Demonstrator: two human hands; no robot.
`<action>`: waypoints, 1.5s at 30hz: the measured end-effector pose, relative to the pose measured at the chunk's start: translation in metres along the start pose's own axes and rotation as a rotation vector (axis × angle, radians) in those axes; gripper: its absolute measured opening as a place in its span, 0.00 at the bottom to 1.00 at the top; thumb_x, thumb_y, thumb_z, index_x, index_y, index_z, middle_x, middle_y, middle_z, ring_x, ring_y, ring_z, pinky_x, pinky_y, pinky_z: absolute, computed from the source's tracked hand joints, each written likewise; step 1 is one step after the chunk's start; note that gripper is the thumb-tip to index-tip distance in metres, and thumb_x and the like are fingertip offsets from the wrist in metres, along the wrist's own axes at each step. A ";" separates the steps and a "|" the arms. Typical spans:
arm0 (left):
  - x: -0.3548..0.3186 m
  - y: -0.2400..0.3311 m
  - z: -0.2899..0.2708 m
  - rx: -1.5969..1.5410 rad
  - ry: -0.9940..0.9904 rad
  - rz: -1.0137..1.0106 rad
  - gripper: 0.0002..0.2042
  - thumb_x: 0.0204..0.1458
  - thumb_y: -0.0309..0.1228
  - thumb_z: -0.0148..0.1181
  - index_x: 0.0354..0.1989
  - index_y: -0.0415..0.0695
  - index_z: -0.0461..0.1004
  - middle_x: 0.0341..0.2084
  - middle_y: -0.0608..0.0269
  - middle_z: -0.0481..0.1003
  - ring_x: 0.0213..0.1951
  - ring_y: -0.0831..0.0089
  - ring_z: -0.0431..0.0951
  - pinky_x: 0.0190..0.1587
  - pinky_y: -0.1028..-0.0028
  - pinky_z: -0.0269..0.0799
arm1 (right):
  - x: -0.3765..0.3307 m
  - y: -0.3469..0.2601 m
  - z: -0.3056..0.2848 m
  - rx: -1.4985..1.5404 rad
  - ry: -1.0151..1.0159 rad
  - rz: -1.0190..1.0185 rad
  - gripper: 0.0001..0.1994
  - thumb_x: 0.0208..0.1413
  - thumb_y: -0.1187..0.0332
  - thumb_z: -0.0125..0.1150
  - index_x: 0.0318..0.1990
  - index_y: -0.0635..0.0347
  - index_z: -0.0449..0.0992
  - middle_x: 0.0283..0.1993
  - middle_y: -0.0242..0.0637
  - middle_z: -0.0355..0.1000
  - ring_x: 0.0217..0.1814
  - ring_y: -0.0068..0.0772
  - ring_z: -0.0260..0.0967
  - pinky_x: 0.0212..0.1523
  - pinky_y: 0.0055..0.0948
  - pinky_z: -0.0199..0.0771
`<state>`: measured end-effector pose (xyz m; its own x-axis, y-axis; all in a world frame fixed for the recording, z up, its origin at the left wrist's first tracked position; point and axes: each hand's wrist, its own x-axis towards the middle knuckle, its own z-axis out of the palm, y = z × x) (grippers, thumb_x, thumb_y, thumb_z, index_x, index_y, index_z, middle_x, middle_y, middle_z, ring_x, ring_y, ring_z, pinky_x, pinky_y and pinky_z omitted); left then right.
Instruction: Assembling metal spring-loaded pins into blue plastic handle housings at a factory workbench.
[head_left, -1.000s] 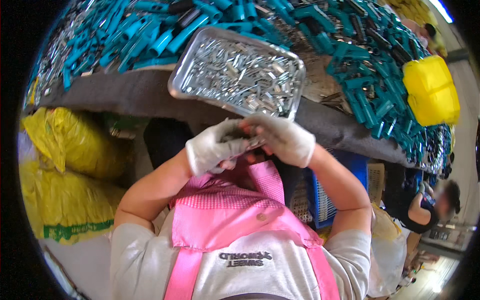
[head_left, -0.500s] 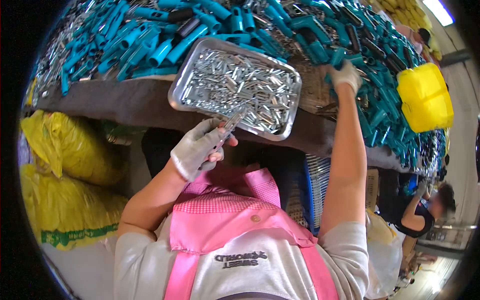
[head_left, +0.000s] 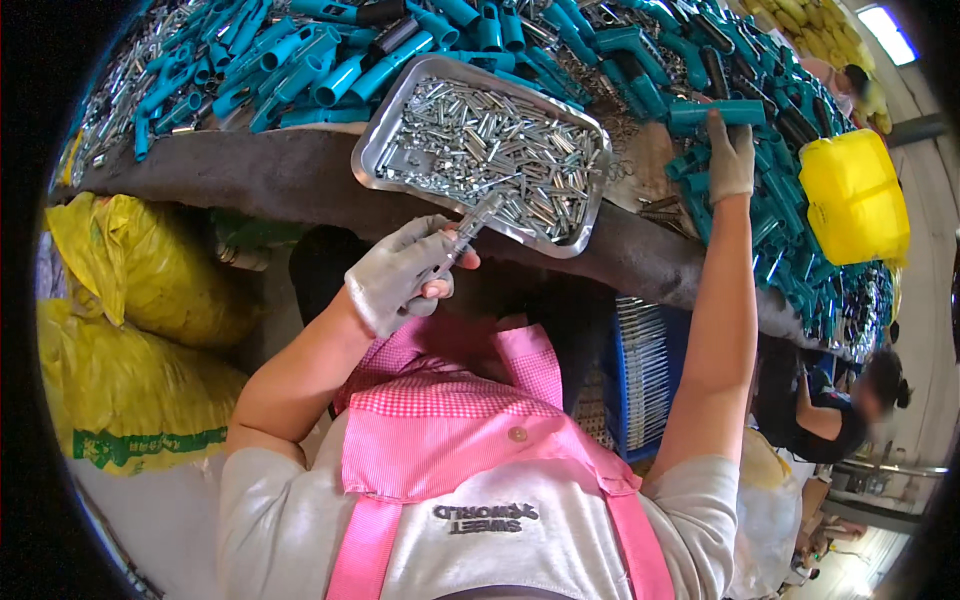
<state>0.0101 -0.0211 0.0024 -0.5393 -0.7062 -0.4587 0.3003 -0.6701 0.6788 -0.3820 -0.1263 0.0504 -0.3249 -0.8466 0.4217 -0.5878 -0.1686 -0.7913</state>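
My left hand (head_left: 400,272), in a pale work glove with bare fingertips, is closed around a slim metal mechanism (head_left: 474,222). The piece slants up and to the right, its far end over the near rim of a metal tray (head_left: 368,165). Small silvery pins and fittings (head_left: 500,140) fill that tray. At the right my gloved right hand (head_left: 732,162) grips a teal plastic handle shell (head_left: 718,113), lying crosswise above the heap of similar teal shells (head_left: 775,215). The fingers on the shell's far side are hidden.
More teal shells (head_left: 345,80) and loose metal parts (head_left: 110,110) cover the back of the table. A yellow container (head_left: 853,197) stands at the right. Yellow sacks (head_left: 140,390) lie lower left. A blue crate (head_left: 645,375) is under the table edge (head_left: 270,175); another person (head_left: 835,410) sits lower right.
My right hand has shifted right and now holds a teal handle shell raised off the heap. My left hand still holds the metal mechanism, nearly in place. The view has shifted slightly.
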 end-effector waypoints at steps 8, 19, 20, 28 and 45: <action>-0.006 0.002 0.002 0.010 0.017 0.017 0.12 0.56 0.33 0.48 0.46 0.44 0.61 0.31 0.60 0.69 0.18 0.85 0.62 0.12 0.87 0.48 | 0.024 0.041 -0.015 -0.354 -0.230 0.091 0.22 0.52 0.58 0.60 0.49 0.65 0.69 0.42 0.41 0.72 0.40 0.28 0.69 0.43 0.27 0.67; 0.003 -0.005 0.003 0.008 -0.004 0.020 0.12 0.56 0.32 0.49 0.46 0.44 0.62 0.30 0.60 0.70 0.17 0.84 0.62 0.12 0.86 0.50 | 0.000 0.042 0.053 -0.883 -0.366 -0.135 0.29 0.44 0.59 0.64 0.55 0.50 0.65 0.55 0.43 0.64 0.57 0.46 0.62 0.55 0.38 0.64; 0.002 -0.003 0.004 0.006 0.003 0.023 0.12 0.56 0.32 0.49 0.46 0.44 0.62 0.30 0.60 0.70 0.17 0.84 0.62 0.12 0.86 0.50 | -0.002 0.041 0.058 -0.935 -0.376 -0.120 0.29 0.44 0.61 0.64 0.56 0.50 0.64 0.57 0.43 0.63 0.58 0.46 0.61 0.56 0.37 0.63; -0.007 0.011 -0.001 0.125 0.006 0.038 0.14 0.57 0.30 0.46 0.50 0.39 0.59 0.31 0.57 0.70 0.17 0.83 0.62 0.13 0.86 0.50 | -0.006 0.034 0.008 -0.407 -0.236 -0.167 0.20 0.57 0.58 0.52 0.54 0.59 0.67 0.44 0.41 0.71 0.37 0.27 0.71 0.38 0.24 0.70; -0.007 0.020 -0.003 0.456 -0.292 -0.158 0.17 0.55 0.30 0.50 0.51 0.36 0.61 0.31 0.54 0.75 0.15 0.85 0.58 0.17 0.85 0.56 | -0.111 -0.086 0.024 0.123 -1.135 0.260 0.16 0.59 0.58 0.47 0.43 0.60 0.74 0.23 0.27 0.66 0.22 0.15 0.62 0.24 0.17 0.63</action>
<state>0.0226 -0.0305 0.0172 -0.7648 -0.4697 -0.4410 -0.1373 -0.5499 0.8239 -0.2779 -0.0297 0.0611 0.4600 -0.8172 -0.3473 -0.5055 0.0806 -0.8591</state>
